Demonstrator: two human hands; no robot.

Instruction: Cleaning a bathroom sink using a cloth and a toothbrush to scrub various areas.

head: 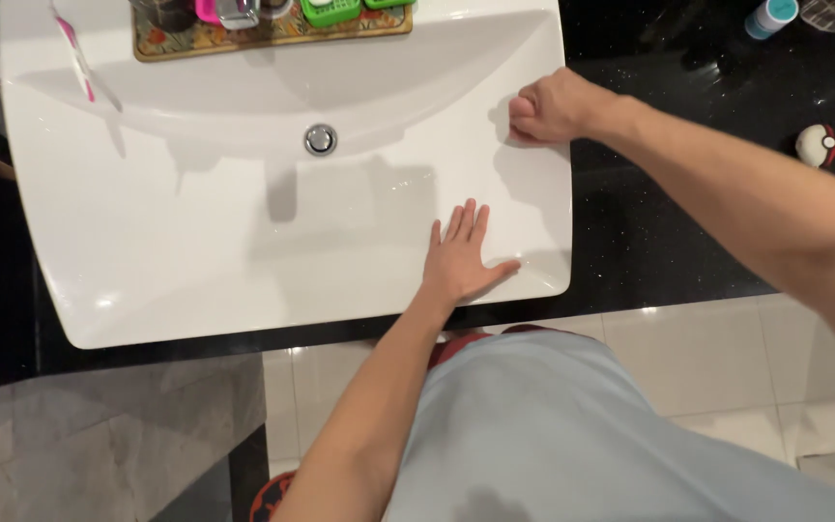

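- Plainly, a white glazed sink [195,251] fills most of the view: smooth, glossy ceramic, roughly rectangular with rounded corners, its shallow basin curving down to a round chrome drain [320,139] near the centre.
- At about 4 o'clock from the drain, the left hand [458,259] lies released and flat on the sink's front rim, palm down, fingers spread and pointing toward 12 o'clock, thumb out toward 3 o'clock.
- At about 3 o'clock from the drain, the right hand [550,104] is clenched into a fist and pressed against the sink's right edge; whether anything sits inside the fist cannot be told.
- Around the sink runs a black speckled countertop [649,222], polished like stone (it catches small glints of light).
- At 12 o'clock on the sink's back ledge sits a flat rectangular tray [244,41] with a busy floral pattern; it holds a green slotted plastic basket [331,11], a pink item and a shiny metal piece, all cut off by the frame's top edge.
- At 11 o'clock a slim pink-and-white toothbrush [79,60] lies slanted on the ledge.
- Far out at 3 o'clock on the counter rests a small red-and-white ball [820,145], and at 1 o'clock a teal-capped bottle [770,16].
- Toward 6 o'clock, pale glossy floor tiles [688,358] show beside the person's light grey shirt [572,435].
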